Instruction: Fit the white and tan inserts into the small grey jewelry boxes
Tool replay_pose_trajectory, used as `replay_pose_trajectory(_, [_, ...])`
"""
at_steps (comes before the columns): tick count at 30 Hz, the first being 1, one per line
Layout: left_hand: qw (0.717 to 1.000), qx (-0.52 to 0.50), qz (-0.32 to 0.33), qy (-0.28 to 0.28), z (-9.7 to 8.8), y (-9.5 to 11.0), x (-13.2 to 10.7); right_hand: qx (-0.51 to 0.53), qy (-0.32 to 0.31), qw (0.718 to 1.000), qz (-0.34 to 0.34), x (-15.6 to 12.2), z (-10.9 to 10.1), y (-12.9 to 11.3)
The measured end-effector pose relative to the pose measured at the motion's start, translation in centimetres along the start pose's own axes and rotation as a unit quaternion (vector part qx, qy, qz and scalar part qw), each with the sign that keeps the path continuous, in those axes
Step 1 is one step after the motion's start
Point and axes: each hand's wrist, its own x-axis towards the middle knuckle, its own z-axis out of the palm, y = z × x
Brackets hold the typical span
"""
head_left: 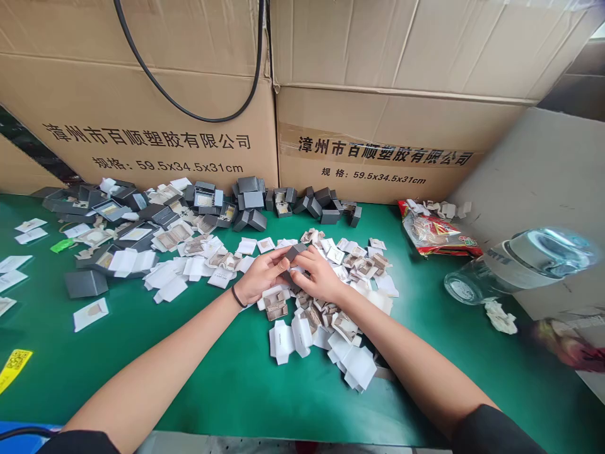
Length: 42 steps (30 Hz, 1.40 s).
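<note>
Between my two hands sits a small dark grey box (296,251), partly hidden by the fingers. My left hand (261,275) grips it from the left, a black band around the wrist. From the right, my right hand (317,272) is closed on the same box, its thumb across the front. Whether the box's lid is raised I cannot tell. Beneath and around both hands lies a pile of white folded cards (283,342) and crumpled grey-brown card inserts (275,305). More dark grey boxes (250,192), some open, are heaped behind, toward the left.
Large cardboard cartons (189,101) wall off the back of the green table (212,372). At right stand a clear bottle (501,268), a red snack packet (439,233) and a crumpled tissue (501,317). A yellow label (14,367) lies at left. A black cable (189,112) hangs above.
</note>
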Motion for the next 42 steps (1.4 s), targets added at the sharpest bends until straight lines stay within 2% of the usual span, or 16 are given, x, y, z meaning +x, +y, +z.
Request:
replay_pose_trajectory(8, [1.000,-0.029,0.001,-0.004,0.2,0.3,0.0,0.002,0.018,0.999,0.033,-0.3,0.7,0.4])
replay_pose_trajectory(14, [0.998,-0.046,0.007,0.039,0.4,0.5,0.0,0.011,0.074,0.995,0.067,-0.5,0.9,0.4])
replay_pose_trajectory(20, [0.998,-0.040,0.014,0.050,0.5,0.4,-0.1,0.011,0.063,0.997,0.049,-0.5,0.8,0.3])
replay_pose_trajectory(30, [0.994,-0.030,0.030,0.096,0.8,0.4,-0.1,-0.145,0.029,0.988,-0.037,-0.5,0.7,-0.7])
replay_pose_trajectory(37, [0.993,-0.052,0.047,0.094,0.6,0.3,0.0,-0.123,0.070,0.990,-0.022,-0.7,0.8,-0.4])
replay_pose_trajectory(42, [0.992,-0.078,0.055,0.088,0.3,0.1,0.3,-0.121,0.066,0.990,-0.032,-0.8,0.8,-0.2])
